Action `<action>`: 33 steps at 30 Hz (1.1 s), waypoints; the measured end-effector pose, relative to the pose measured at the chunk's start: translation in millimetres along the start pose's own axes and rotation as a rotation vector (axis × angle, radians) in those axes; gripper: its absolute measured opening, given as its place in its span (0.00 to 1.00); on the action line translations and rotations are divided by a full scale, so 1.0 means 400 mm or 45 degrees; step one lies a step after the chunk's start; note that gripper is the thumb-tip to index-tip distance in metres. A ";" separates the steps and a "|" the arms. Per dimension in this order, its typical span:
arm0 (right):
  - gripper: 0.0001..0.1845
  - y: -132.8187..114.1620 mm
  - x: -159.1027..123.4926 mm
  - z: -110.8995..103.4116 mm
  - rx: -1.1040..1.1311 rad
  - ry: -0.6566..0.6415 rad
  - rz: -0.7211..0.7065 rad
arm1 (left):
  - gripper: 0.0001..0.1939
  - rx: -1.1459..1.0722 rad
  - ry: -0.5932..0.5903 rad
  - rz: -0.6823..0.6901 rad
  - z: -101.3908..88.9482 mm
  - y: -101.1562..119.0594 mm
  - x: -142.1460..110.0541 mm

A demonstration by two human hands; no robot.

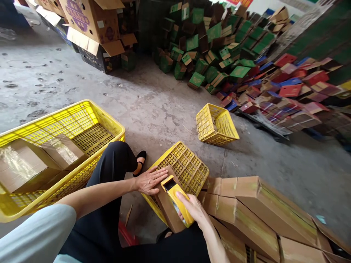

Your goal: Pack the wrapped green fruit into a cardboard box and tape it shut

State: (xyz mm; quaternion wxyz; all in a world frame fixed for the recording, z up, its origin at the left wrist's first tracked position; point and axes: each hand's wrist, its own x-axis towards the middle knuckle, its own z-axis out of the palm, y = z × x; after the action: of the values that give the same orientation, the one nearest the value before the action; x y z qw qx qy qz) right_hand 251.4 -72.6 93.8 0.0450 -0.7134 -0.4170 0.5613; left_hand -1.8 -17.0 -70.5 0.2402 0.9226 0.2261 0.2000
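Observation:
A small brown cardboard box (168, 209) rests on the bottom of an upturned yellow plastic crate (189, 164) between my knees. My left hand (150, 180) lies on the box's far end, fingers stretched out flat. In my right hand (193, 208) is a yellow tape dispenser (175, 193), gripped around its body and held against the top of the box. The dispenser's dark front end points toward my left fingertips. My right palm and part of the dispenser hide the near side of the box.
A large yellow crate (109, 122) at left holds taped cartons (24, 160). More cartons (246, 208) are stacked at right. A smaller yellow crate (216, 124) sits ahead on the concrete floor. Piles of green boxes (197, 78) and red boxes (290, 90) lie beyond.

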 end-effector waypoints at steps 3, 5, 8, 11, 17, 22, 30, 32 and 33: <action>0.26 0.000 0.012 0.004 -0.027 0.012 0.043 | 0.45 0.012 -0.003 0.022 0.001 0.018 0.007; 0.25 -0.002 0.019 0.004 -0.044 0.011 0.078 | 0.46 0.017 -0.007 0.025 0.005 0.024 0.011; 0.24 -0.005 0.021 0.003 -0.047 -0.016 0.071 | 0.47 0.035 -0.010 0.011 0.010 0.026 0.013; 0.26 -0.006 0.019 0.002 -0.024 -0.038 -0.003 | 0.46 0.054 -0.008 0.017 0.009 0.022 0.012; 0.26 0.015 0.008 -0.016 -0.051 -0.040 0.055 | 0.45 0.096 -0.036 0.016 0.008 0.019 0.013; 0.26 0.066 -0.003 -0.037 -0.044 -0.023 0.024 | 0.46 0.134 -0.014 -0.013 0.018 0.021 0.011; 0.28 0.103 -0.001 -0.030 -0.005 -0.027 0.042 | 0.48 0.137 -0.055 0.035 0.025 0.070 0.024; 0.27 0.098 -0.007 -0.029 -0.005 -0.033 0.060 | 0.47 0.110 -0.083 0.086 0.029 0.081 0.032; 0.27 0.094 -0.010 -0.029 -0.012 -0.031 0.071 | 0.47 0.099 -0.092 0.103 0.031 0.084 0.036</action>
State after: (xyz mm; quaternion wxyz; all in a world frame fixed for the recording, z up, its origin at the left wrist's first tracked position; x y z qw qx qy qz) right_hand 281.5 -94.8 81.1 0.0209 -0.7181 -0.4003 0.5689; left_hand 26.8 -40.3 -58.8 0.2040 0.9462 0.1874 0.1672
